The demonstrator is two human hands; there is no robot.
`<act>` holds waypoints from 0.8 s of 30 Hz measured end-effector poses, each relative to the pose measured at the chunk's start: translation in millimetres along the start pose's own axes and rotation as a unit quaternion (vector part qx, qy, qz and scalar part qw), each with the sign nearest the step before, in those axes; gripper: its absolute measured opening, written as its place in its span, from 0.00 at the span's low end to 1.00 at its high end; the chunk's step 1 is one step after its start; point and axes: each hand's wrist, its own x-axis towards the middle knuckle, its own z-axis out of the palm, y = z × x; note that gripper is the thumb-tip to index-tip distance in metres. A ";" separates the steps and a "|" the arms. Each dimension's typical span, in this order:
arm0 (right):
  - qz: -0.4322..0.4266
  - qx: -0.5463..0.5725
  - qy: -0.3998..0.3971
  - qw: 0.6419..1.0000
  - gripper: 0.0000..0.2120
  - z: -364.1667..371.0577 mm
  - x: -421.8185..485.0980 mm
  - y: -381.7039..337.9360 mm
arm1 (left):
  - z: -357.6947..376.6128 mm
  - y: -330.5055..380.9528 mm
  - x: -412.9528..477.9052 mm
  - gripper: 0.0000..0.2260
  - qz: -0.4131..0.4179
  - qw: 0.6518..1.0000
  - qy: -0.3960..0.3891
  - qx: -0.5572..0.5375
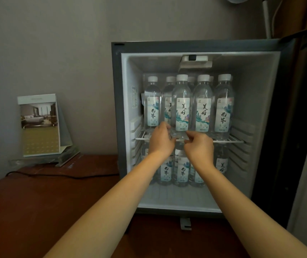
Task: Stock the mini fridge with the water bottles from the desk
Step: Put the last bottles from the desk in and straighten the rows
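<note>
Stocking seemed nearly finished: fingers point(163, 126) of the left hand point(161, 139) and right hand point(199, 147) clasped the base of a clear, white-capped plastic water bottle point(182, 108) on the crowded upper wire shelf point(229, 140) of the grey mini fridge point(116, 108), none visible on the reddish wooden tabletop point(37, 211).

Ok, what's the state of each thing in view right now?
Grey mini fridge: door open, swung right.
White wire shelf: loaded with upright bottles.
Clear white-capped water bottle, front row: upright, capped, base held by both hands.
Left hand: grips that bottle's base.
Right hand: pinches that bottle's base.
Lower bottles: upright.
</note>
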 end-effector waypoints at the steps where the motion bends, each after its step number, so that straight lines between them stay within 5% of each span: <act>1: -0.005 0.003 0.007 1.000 0.18 0.6 -2.7 -0.9 | -2.2 -0.9 -4.0 0.13 -0.009 1.000 0.005 -0.014; 7: -0.011 0.032 -0.015 0.999 0.14 22.0 -28.9 -17.7 | -38.9 -41.0 -51.5 0.04 0.033 0.987 0.140 -0.070; 12: -0.033 0.067 -0.159 0.984 0.14 70.2 -62.7 -40.0 | -80.7 -123.2 -90.4 0.05 -0.008 0.964 0.264 -0.044; 19: -0.097 0.049 -0.353 0.929 0.12 154.8 -112.9 -65.6 | -110.5 -211.6 -105.5 0.17 -0.157 0.959 0.233 -0.015; 24: -0.098 -0.041 -0.393 0.913 0.16 214.9 -110.8 -78.1 | -111.4 -266.4 -89.6 0.14 -0.205 0.962 0.178 0.010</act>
